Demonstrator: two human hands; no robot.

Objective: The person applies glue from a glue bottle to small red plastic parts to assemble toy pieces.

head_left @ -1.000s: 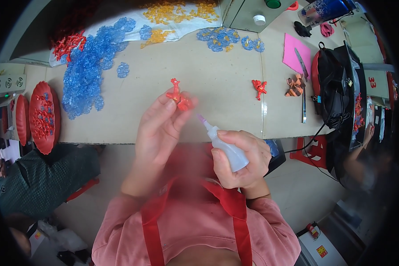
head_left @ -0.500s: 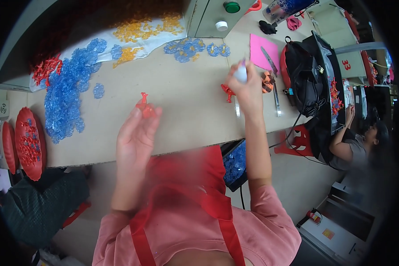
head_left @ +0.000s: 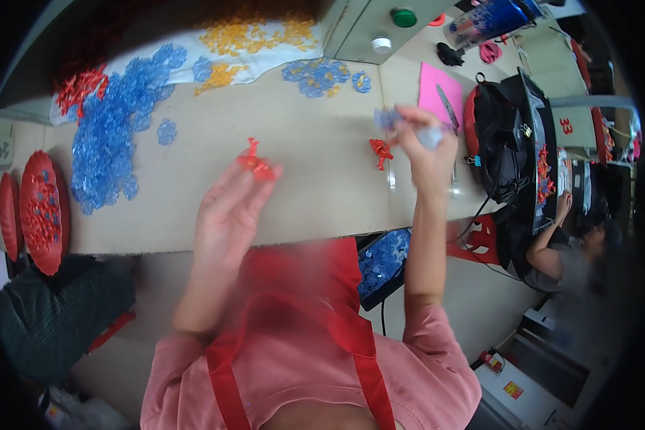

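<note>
My left hand point(head_left: 229, 208) is raised over the near edge of the beige table point(head_left: 308, 193) and pinches a small red plastic piece point(head_left: 254, 161) at its fingertips. My right hand point(head_left: 426, 150) is stretched out to the right over the table. It grips a small clear squeeze bottle point(head_left: 426, 135) and a pale blue translucent piece point(head_left: 385, 118) shows at its fingertips, blurred. A second red plastic piece point(head_left: 380, 152) lies on the table just left of my right hand.
Heaps of blue point(head_left: 111, 140), yellow point(head_left: 254, 36) and red point(head_left: 79, 86) plastic pieces lie at the back left. Red trays point(head_left: 39, 211) stand at the left edge. A pink sheet point(head_left: 437, 89), a black bag point(head_left: 505, 143) and a seated person point(head_left: 559, 251) are at the right.
My right hand has swung with the bottle from in front of my chest out to the right over the table. My left hand kept its red piece and the view shifted.
</note>
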